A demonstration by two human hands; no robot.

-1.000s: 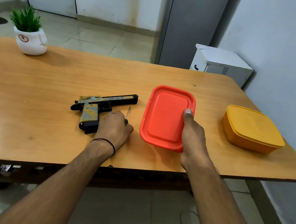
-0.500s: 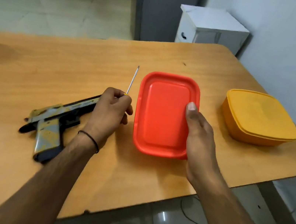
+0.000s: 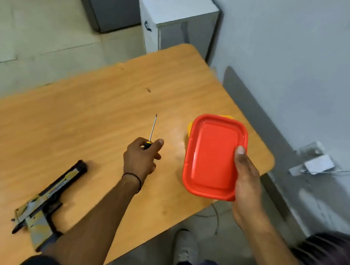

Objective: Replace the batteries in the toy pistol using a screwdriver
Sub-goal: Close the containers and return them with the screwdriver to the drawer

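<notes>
We see the black-and-tan toy pistol point(image 3: 49, 203) flat on the surface point(image 3: 105, 103); our left hand point(image 3: 141, 160) grips the thin-shafted screwdriver point(image 3: 151, 132), pointing away.

Your left hand point(image 3: 140, 161) holds the screwdriver point(image 3: 151, 131) above the table point(image 3: 104, 107), shaft pointing away. The toy pistol point(image 3: 48, 199) lies on the table behind and left of it. Right of it, your right hand point(image 3: 245, 180) holds the lid point(image 3: 211, 154) over the table's corner, covering most of a container point(image 3: 189, 126) there.

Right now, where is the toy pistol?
In the head view, the black and tan toy pistol lies flat on the wooden table at lower left, untouched, beside the left forearm and behind the left hand holding the screwdriver.
</notes>
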